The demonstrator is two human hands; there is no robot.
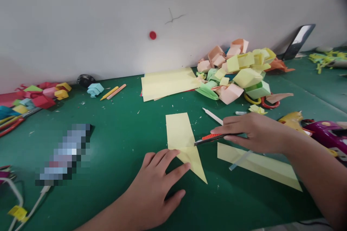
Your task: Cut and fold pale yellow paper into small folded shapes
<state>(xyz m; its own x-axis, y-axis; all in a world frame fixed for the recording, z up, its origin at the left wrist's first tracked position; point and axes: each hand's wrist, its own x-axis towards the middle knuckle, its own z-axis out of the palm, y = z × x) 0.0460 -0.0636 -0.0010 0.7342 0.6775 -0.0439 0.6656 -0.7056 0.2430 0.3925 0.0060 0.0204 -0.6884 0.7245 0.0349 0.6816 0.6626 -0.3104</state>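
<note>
A pale yellow paper piece [179,130] lies on the green table, with a pointed lower end. My left hand [159,187] rests with its fingers spread, the fingertips on the lower part of this paper. In my right hand [252,131] is a utility knife [213,137] with an orange and black body, its tip at the right edge of the paper. Beneath and beside my right hand lies a yellow paper strip [260,166], with a translucent stick [240,161] across it. A white pen-like stick [213,116] lies just beyond the knife.
Yellow sheets [168,83] lie near the wall, left of a heap of folded paper pieces [246,75]. A phone [65,155] with a cable lies left. Scissors [11,127] and small folded papers are far left. A purple object [329,135] is at right.
</note>
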